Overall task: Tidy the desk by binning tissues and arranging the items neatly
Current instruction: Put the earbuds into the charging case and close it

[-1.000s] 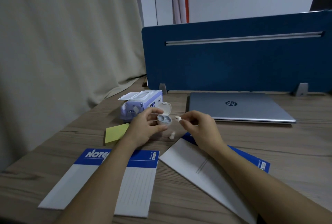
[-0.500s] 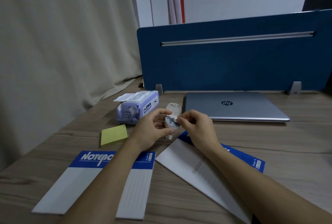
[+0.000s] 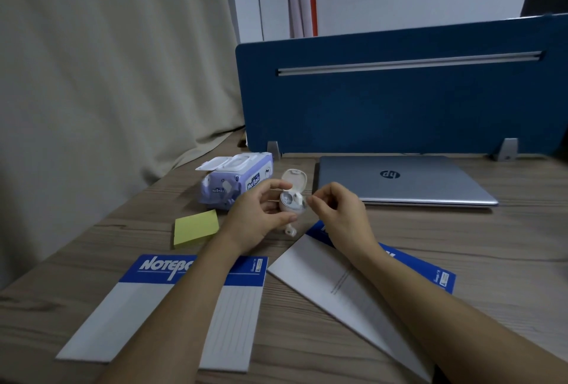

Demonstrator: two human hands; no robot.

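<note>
**Earbud case held open above the desk, one bud seated**

The earbud case [image 3: 292, 199] is a small, rounded, off-white shell with its hinged lid standing up at the back. One earbud [image 3: 297, 198] sits in the right-hand well; the left-hand well shows as a bare grey hollow. The case is held just above the wooden desk [image 3: 461, 260], in front of the wet-wipes pack [image 3: 236, 182] and to the left of the closed silver laptop [image 3: 399, 179]. A second earbud [image 3: 289, 230] lies loose on the desk directly below the case.

The left hand [image 3: 258, 217] grips the case — thumb curled under its near side, fingers wrapped round the far side by the lid. The right hand [image 3: 336, 211] hovers just right of the case, not touching it, its fingers curled inward with thumb and forefinger tips drawn together; nothing can be seen between them.

A yellow sticky-note pad [image 3: 196, 227] lies left of the left wrist. Two blue-and-white notebooks — one [image 3: 239, 322] squared to the near edge, the other [image 3: 338, 291] skewed — lie under the forearms.
</note>
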